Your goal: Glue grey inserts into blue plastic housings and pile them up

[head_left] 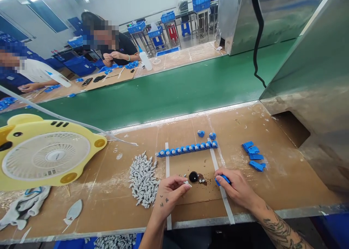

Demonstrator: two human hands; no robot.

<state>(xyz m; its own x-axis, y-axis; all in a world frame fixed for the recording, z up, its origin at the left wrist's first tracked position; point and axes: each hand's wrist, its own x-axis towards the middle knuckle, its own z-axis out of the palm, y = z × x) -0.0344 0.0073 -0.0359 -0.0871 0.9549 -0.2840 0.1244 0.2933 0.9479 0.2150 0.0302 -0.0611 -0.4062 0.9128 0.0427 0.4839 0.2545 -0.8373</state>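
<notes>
My left hand (169, 196) pinches a small light-grey plastic piece (187, 184) between thumb and fingers. A blue plastic part (223, 180) sits in the closed fingers of my right hand (238, 186), which rests just above the cardboard. Between the hands lies a small round black dish (193, 176), with brown crumbs (202, 179) and a few pale bits beside it. A pile of similar grey pieces (143, 180) spreads left of my left hand. Beyond the hands runs a row of blue parts with pale tops (188, 149).
Several flat blue parts (255, 157) lie at right; two blue pieces (206, 134) lie behind the row. A yellow fan (89, 147), a glove (29, 207) and a grey oval piece (74, 209) are at left. Past the green conveyor belt (169, 90), two people work near white bottles (145, 60).
</notes>
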